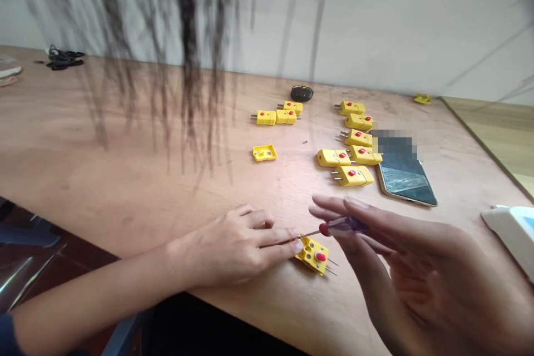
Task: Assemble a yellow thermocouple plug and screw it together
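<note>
My left hand [246, 247] lies on the table with its fingertips pressed on one end of an opened yellow plug [311, 258]. The plug shows a red button, metal parts inside and two thin pins pointing right. In my right hand [421, 267] is a small screwdriver [344, 225] with a clear purplish handle, held between thumb and fingers. Its thin shaft slants down to the left, and its tip is at the plug end near my left fingertips. Whether the tip sits on a screw I cannot tell. A loose yellow plug cover [264, 152] lies farther back.
Several yellow plugs with red buttons [355, 176] stand on the right, beside a phone [404, 172]. More plugs [266, 117] lie near a black oval case [301, 93]. A tiny metal piece [305, 142] lies mid-table. Cables [62, 58] are at far left; hair strands hang across the view.
</note>
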A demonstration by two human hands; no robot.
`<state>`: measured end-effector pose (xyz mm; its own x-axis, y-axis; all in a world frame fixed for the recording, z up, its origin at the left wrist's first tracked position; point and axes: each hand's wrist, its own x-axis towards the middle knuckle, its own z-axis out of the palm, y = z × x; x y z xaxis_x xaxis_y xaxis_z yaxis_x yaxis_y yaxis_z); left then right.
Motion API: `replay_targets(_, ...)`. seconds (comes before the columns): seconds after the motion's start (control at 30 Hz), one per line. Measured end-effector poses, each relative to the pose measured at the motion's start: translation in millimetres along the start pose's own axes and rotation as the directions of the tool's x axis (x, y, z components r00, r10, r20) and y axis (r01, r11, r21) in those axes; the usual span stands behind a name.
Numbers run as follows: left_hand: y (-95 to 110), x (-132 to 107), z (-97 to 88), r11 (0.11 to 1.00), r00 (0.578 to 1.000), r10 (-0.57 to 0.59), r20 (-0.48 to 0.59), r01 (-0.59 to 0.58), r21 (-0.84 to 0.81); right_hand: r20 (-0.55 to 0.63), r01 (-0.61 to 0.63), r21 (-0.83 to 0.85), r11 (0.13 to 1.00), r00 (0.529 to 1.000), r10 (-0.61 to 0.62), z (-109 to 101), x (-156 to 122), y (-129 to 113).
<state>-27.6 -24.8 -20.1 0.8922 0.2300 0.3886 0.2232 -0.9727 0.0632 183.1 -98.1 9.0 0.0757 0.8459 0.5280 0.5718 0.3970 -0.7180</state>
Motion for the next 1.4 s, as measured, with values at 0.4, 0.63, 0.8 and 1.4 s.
replay_targets(0.4,2,0,-0.8,1.000,0.998,-0.022,0.056,0.022,0.002,-0.036,-0.029,0.070,0.997,0.999,0.032,3,3,-5)
replay_targets(0.63,2,-2,1.7,1.000,1.000,-0.025,0.018,0.025,0.005,-0.247,0.079,-0.195,0.978,0.961,-0.127,12,9,-19)
replay_targets(0.8,2,-1,-0.8,1.000,0.996,-0.030,0.084,0.031,-0.007,-0.109,0.052,-0.010,0.999,0.993,-0.053,4,8,-8)
replay_targets(1.4,4,-2,3.3,0.998,0.999,-0.024,0.040,0.026,-0.049,-0.108,0.089,0.090,0.992,0.991,-0.079,3,11,3)
